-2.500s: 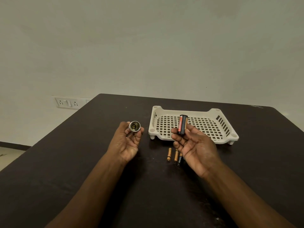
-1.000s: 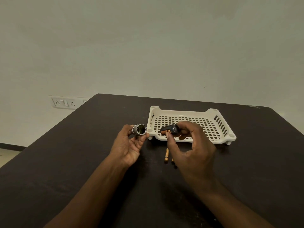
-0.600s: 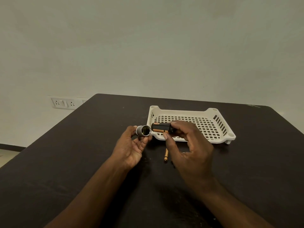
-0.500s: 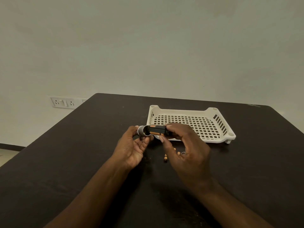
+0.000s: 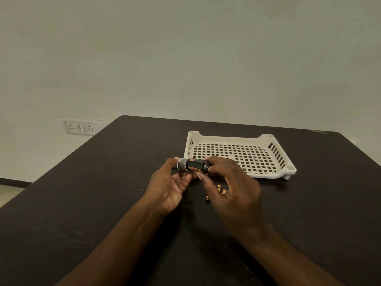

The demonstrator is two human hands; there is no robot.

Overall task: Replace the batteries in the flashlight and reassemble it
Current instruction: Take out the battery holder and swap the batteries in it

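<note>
Where pale wall (image 5: 185, 58) rises, dark table (image 5: 82, 203), sockets (image 5: 79, 127).

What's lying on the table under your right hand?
Loose batteries lie on the table below the right hand; only a few copper ends show. The hand covers the rest, so their count is unclear.

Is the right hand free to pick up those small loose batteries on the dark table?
Probably not yet: the right hand grips the black battery holder, though the loose batteries lie just beneath it.
</note>
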